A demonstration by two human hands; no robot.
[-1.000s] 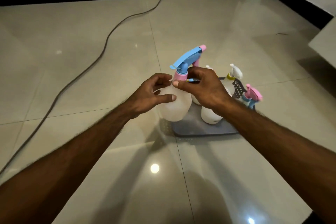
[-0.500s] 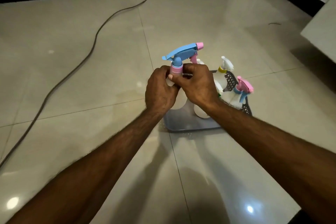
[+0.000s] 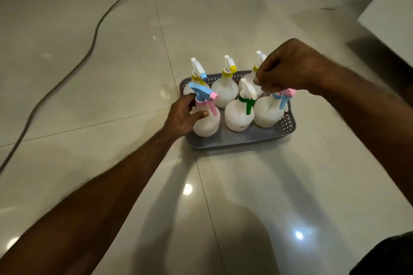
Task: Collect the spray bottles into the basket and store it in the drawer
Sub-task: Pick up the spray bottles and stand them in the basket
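While left hand (image 3: 185, 116) seemingly grips bottle (image 3: 206, 118), basket (image 3: 288, 125) full.

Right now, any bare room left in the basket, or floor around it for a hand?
The basket is crowded: six spray bottles in two rows, with only a strip of bare bottom along the near wall. The left hand is on the blue-headed bottle; the right hand hovers over the right end. Open floor tile borders the near wall, and more lies toward the cable.

Six spray bottles (image 3: 206, 118) in basket (image 3: 288, 126)
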